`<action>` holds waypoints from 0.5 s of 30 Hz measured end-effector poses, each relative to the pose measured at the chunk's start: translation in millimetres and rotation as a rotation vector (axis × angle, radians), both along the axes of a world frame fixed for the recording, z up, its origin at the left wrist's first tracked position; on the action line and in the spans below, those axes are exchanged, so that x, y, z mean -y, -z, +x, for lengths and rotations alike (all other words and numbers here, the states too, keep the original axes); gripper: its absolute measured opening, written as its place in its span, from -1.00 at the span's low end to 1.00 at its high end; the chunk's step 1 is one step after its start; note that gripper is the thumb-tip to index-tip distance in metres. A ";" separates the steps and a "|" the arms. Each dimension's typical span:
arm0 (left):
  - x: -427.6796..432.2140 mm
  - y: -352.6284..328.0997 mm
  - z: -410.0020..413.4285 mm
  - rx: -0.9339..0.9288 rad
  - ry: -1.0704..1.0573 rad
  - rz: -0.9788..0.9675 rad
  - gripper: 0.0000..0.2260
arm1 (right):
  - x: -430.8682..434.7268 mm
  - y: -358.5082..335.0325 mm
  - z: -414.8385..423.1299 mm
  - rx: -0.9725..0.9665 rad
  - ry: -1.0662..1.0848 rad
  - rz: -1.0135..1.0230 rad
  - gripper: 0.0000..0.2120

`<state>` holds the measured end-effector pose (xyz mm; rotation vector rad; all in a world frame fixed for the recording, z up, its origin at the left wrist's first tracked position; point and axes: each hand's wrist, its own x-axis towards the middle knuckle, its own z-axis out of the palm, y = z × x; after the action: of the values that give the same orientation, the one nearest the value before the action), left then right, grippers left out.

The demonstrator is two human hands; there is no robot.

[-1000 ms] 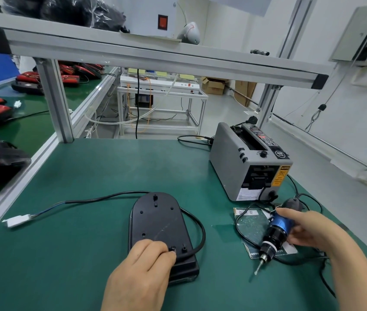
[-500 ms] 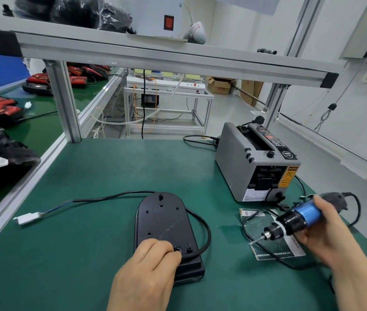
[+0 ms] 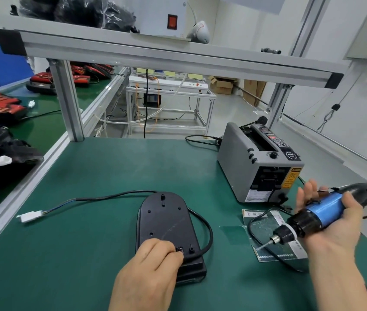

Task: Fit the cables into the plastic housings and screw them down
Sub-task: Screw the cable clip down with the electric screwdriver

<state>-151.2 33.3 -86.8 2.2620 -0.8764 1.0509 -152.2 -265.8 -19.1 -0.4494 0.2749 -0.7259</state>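
Observation:
A black plastic housing (image 3: pixel 164 221) lies flat on the green mat, its underside up. Its black cable (image 3: pixel 110 195) runs left to a white connector (image 3: pixel 31 216) and loops round the housing's right side. My left hand (image 3: pixel 148 272) rests on the housing's near end, thumb and forefinger pinched at a small dark screw (image 3: pixel 179 248) in a hole there. My right hand (image 3: pixel 339 232) holds a blue electric screwdriver (image 3: pixel 321 212) above the mat to the right, the thumb over its body, the bit pointing down-left.
A grey tape dispenser (image 3: pixel 245 162) stands at the back right. A clear plastic bag (image 3: pixel 265 230) lies under the screwdriver's black cord. An aluminium post (image 3: pixel 68 102) and shelf frame cross the back. More black and red housings lie on the bench to the left.
My right hand has lifted the screwdriver off the mat and turned it from upright to nearly level, bit toward the housing. My left hand has stayed on the housing.

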 end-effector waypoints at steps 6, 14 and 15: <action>0.0 -1.2 -0.7 -0.020 -0.019 0.009 -0.85 | -8.8 -12.2 4.2 0.022 -0.010 -0.055 -0.75; -0.7 -0.2 -1.6 -0.042 -0.016 0.015 -0.88 | -38.6 -41.4 16.1 0.070 -0.160 -0.526 -0.81; -0.8 -0.4 -2.1 -0.053 -0.017 0.021 -0.88 | -45.0 -44.5 17.3 0.084 -0.186 -0.555 -0.80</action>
<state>-153.3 34.1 -86.4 2.3076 -0.8513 0.9892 -134.8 -220.9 25.4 -0.9552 -0.0546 -0.6309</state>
